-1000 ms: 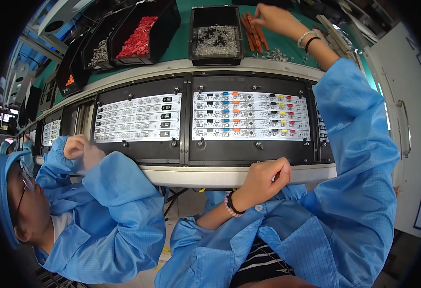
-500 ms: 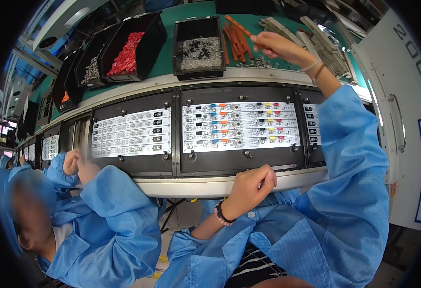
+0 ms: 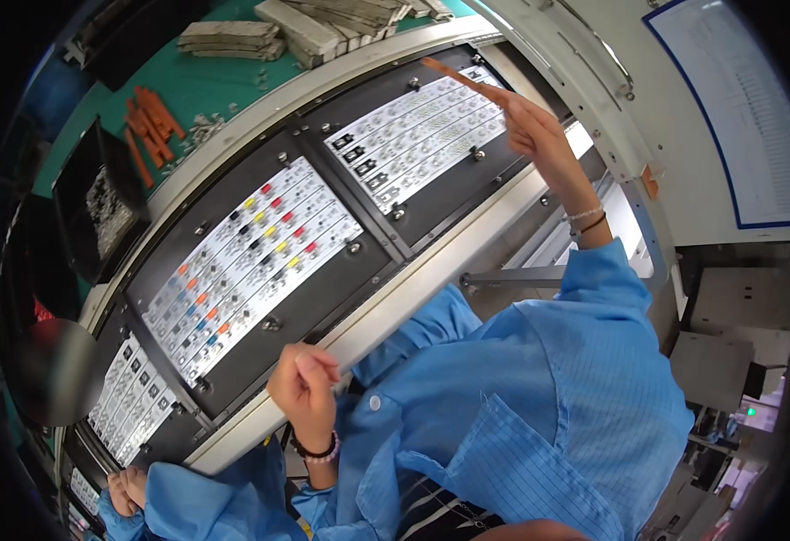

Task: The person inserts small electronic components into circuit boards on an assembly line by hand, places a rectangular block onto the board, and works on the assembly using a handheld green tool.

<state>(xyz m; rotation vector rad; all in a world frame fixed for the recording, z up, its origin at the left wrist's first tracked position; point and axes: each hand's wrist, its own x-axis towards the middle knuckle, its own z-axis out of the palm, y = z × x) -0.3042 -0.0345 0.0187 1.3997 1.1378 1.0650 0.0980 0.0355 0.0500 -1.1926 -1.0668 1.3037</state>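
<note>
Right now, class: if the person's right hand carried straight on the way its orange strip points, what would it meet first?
The right hand points its orange strip up-left across the white circuit panel; probably the pale conveyor rail comes first, though depth is unclear.

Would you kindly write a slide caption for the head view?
Right hand lifts an orange strip over white circuit boards in black trays; left hand curled at the conveyor edge.

The strip (image 3: 453,72) in the right hand (image 3: 525,126) was orange. The boards (image 3: 251,261) were white, dotted red, yellow, blue and orange, in black frames (image 3: 323,298). The counter (image 3: 205,86) was green; the sleeves (image 3: 593,379) blue.
</note>
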